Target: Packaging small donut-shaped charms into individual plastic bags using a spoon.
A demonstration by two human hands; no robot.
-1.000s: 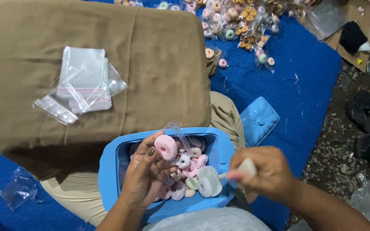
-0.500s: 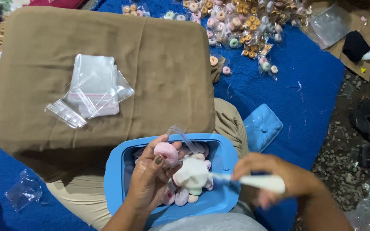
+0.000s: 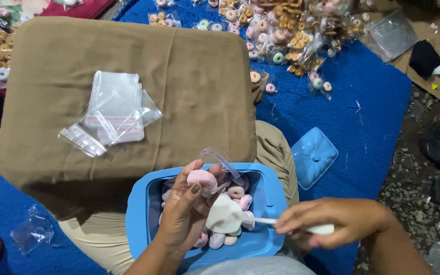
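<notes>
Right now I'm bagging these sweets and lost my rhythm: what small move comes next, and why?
Probably tip the white scoop toward the clear bag at the left hand. That hand pinches a pink ring sweet by the bag's mouth, over the blue tub, so spills fall back in.

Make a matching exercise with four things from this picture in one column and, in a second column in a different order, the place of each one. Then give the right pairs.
Things:
1. pink ring-shaped sweet
2. white scoop
3. stack of clear plastic bags
4. blue lid

Places:
A. on the brown cushion
B. on the blue mat, right of the person's leg
C. in the fingers of the left hand
D. held by the right hand over the blue box

Pairs: 1-C, 2-D, 3-A, 4-B
</notes>
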